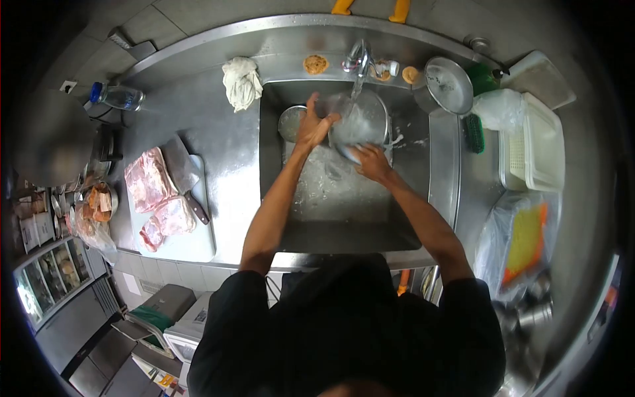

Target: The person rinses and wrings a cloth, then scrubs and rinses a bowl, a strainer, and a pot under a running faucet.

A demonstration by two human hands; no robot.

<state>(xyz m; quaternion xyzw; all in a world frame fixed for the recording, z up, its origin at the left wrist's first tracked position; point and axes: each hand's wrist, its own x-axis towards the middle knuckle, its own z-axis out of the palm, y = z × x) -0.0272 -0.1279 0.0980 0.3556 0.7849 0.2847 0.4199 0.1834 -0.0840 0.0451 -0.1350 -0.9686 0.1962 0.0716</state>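
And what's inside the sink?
The sink holds water, a large round vessel under the running tap, and a smaller vessel left of it. The left hand and right hand block some view; whatever lies beneath the vessels is covered.

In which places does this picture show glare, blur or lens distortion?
Head view: strong glare whitens the steel counter between cutting board and sink; left hand and right hand look slightly blurred, apparently from motion; the counter's back edge bows into an arc, and the corners go black.
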